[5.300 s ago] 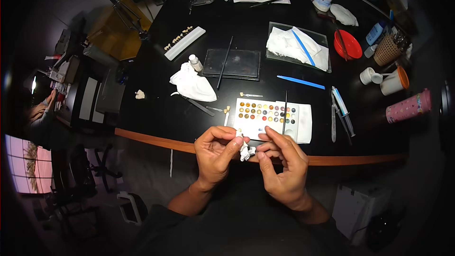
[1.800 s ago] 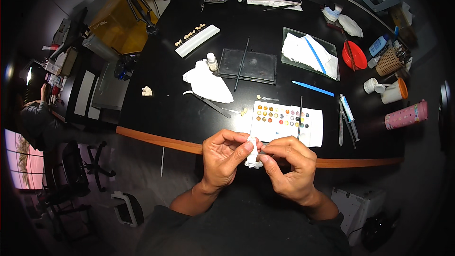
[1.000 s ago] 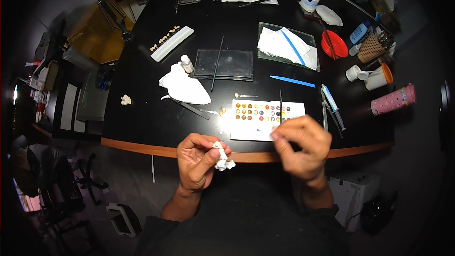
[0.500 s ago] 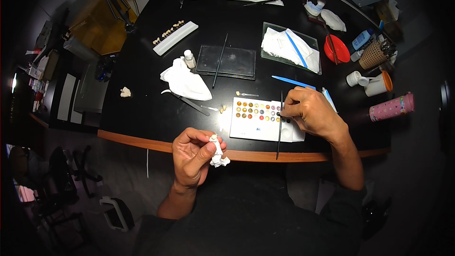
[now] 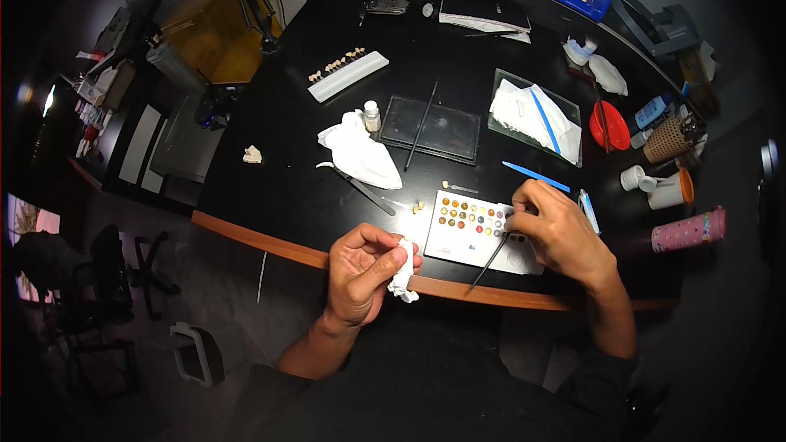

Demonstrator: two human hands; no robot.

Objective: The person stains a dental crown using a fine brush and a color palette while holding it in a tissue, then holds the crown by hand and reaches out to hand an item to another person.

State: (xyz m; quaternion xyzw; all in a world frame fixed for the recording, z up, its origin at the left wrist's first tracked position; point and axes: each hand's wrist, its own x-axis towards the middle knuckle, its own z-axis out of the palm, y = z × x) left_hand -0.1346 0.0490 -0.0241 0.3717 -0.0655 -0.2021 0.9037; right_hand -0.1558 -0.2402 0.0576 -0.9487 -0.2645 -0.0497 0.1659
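Observation:
My left hand (image 5: pixel 357 285) pinches a crumpled white tissue (image 5: pixel 402 281) between thumb and fingers, just past the desk's front edge. A small pale piece at the tissue's top is mostly hidden by my fingertips. My right hand (image 5: pixel 571 236) grips a thin dark brush (image 5: pixel 489 263) over the right side of a white palette (image 5: pixel 454 249) with rows of coloured round wells. The visible shaft slants down and left toward the desk edge. Left of the palette lie small tooth-shaped pieces (image 5: pixel 418 207) and dark tweezers (image 5: pixel 368 193).
Behind are a white cloth (image 5: pixel 360 152), a small bottle (image 5: pixel 372 117), a dark slab (image 5: pixel 454 129) with another brush (image 5: pixel 422 124), and a white rack (image 5: pixel 354 77) of tooth-shaped samples. Rightward stand a glass tray (image 5: pixel 580 101), red bowl (image 5: pixel 620 129), white cup (image 5: pixel 670 191) and pink bottle (image 5: pixel 688 230).
The whole view has shifted, so the desk sits further right and lower. The brush in my right hand has tilted from near upright to a slant. My left hand still holds the tissue.

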